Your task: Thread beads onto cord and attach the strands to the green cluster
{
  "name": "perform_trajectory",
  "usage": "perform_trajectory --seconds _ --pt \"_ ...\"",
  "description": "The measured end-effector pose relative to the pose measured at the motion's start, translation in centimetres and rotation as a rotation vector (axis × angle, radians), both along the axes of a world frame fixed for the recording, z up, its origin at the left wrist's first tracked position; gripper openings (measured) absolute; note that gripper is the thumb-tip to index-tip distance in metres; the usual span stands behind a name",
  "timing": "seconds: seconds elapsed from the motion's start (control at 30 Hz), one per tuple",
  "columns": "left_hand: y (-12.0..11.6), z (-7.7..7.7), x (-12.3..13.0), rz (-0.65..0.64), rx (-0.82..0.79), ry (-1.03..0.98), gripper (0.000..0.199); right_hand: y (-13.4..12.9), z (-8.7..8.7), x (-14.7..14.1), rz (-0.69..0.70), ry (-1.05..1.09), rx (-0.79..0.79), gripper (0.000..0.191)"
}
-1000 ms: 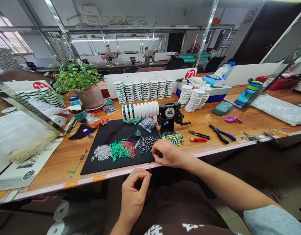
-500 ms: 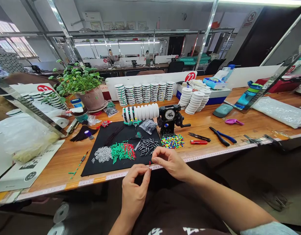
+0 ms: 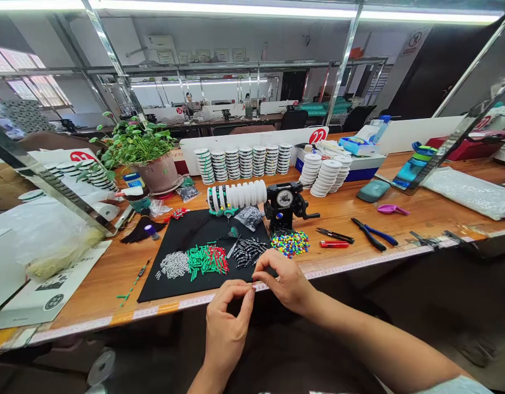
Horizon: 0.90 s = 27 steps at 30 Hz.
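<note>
Just in front of the table's near edge, my left hand [image 3: 228, 323] pinches a tiny red piece [image 3: 254, 283] between thumb and forefinger. The red piece looks like a thin loop or sleeve; its exact kind is too small to tell. My right hand [image 3: 286, 282] is closed in a pinch at the top of that piece, its fingertips close against it. Beyond the hands, a black mat [image 3: 154, 289] bears silver beads [image 3: 174, 265], green and red tubes [image 3: 207, 259] and black pieces [image 3: 248, 251]. Multicoloured beads [image 3: 291, 243] lie beside the mat.
A hand-cranked winder [image 3: 284, 200] carries white spools [image 3: 240, 192] behind the mat. Pliers [image 3: 373, 234], tweezers [image 3: 334, 235] and a red cutter [image 3: 333, 244] lie to the right. A potted plant [image 3: 154, 171] stands at the back left.
My right hand has come down and closer to the left, its fingertips now at the red piece. My head view has tilted slightly up, so the scene sits a little lower.
</note>
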<state>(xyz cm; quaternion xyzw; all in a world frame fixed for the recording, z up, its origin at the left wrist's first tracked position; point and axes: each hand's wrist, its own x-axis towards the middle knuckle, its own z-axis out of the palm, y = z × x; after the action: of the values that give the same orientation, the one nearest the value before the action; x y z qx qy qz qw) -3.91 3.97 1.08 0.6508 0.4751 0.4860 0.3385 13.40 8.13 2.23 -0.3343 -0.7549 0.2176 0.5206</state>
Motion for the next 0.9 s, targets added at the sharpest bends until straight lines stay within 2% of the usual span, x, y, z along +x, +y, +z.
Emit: perform_trajectory --seconds 0.07,0.27,0.33,0.5,0.57,0.9 --pt "0.1 0.1 0.0 0.0 0.005 0.0 0.016 0.1 0.3 0.1 0.0 0.018 0.031 0.03" --pt "0.6 0.7 0.0 0.026 0.041 0.011 0.016 0.3 1.2 0.1 0.02 0.092 -0.14 0.028" --pt "0.7 0.9 0.0 0.024 0.048 0.02 0.017 0.4 1.0 0.0 0.015 0.067 -0.104 0.029" --pt "0.7 1.2 0.0 0.016 0.064 0.024 0.017 0.9 0.6 -0.1 0.004 -0.055 0.139 0.028" --pt "0.7 1.3 0.0 0.017 0.068 0.022 0.016 1.2 0.7 -0.1 0.004 -0.073 0.18 0.027" --pt "1.0 1.7 0.1 0.02 0.072 0.022 0.017 0.9 1.5 0.2 0.003 0.082 -0.008 0.03"
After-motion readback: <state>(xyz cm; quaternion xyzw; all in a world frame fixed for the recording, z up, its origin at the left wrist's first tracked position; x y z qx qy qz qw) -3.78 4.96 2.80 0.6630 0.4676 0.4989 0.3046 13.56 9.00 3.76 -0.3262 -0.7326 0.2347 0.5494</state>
